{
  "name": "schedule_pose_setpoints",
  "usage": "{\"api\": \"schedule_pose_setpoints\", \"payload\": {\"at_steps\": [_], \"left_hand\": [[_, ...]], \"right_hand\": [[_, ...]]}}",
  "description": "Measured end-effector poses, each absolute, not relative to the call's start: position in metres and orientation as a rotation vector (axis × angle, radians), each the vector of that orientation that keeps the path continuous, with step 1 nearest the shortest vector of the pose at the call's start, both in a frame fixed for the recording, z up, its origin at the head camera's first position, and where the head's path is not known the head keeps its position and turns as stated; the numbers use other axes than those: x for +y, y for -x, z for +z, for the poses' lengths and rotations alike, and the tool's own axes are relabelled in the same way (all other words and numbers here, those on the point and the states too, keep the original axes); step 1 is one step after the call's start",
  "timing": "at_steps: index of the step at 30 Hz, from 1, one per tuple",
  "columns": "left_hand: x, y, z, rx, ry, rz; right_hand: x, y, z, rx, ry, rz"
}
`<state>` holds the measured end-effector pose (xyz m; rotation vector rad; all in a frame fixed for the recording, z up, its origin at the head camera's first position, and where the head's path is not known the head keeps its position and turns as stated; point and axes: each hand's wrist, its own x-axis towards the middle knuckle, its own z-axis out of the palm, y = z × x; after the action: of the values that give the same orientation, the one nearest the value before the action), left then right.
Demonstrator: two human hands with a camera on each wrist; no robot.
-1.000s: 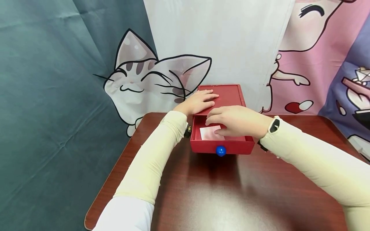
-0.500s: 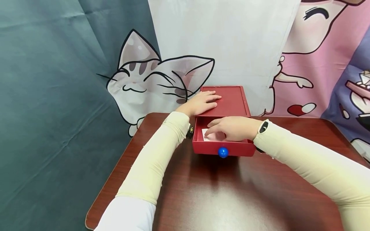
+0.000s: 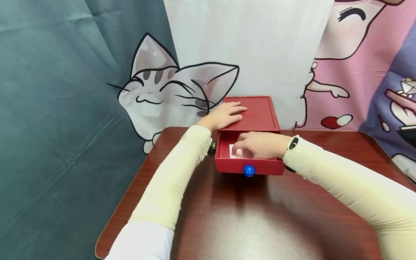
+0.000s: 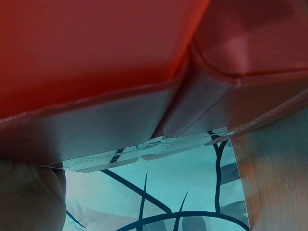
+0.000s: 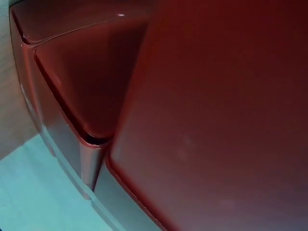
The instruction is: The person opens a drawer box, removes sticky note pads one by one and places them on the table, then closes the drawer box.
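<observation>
A red drawer box [image 3: 260,112] sits on the table, its drawer [image 3: 224,165] pulled out toward me. A round blue knob [image 3: 249,170] is on the drawer's front. My left hand [image 3: 224,115] rests with spread fingers on the left part of the box's top; part of this hand [image 4: 29,197] shows dark in the left wrist view. My right hand [image 3: 260,144] reaches into the drawer, its fingers curled and pinching a piece of white paper [image 3: 238,154] on the drawer's floor. The thumb is hidden behind the hand. The right wrist view shows only red box surfaces.
The brown wooden table [image 3: 227,224] extends in front of the box and to both sides. Right behind the box hangs a cloth backdrop [image 3: 260,50] with cartoon animals. Both forearms, in pale sleeves [image 3: 169,180], reach across the table.
My right hand has lowered into the drawer and its fingers have closed in on the paper, which has shifted slightly right. The left hand stays on the box top.
</observation>
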<state>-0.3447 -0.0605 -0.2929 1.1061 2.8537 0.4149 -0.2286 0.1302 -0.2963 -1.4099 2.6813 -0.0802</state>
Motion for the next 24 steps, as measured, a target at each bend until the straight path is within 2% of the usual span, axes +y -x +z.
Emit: {"api": "schedule_pose_setpoints", "payload": {"at_steps": [12,24], "left_hand": [[-0.059,0.344,-0.294,2.854,-1.125,0.431],[-0.061,0.344,-0.294,2.856,-1.116,0.442]], "right_hand": [[0.135,0.226,-0.294,2.693,1.327,-0.109],[0.141,0.227,-0.286,2.616,1.496,-0.253]]}}
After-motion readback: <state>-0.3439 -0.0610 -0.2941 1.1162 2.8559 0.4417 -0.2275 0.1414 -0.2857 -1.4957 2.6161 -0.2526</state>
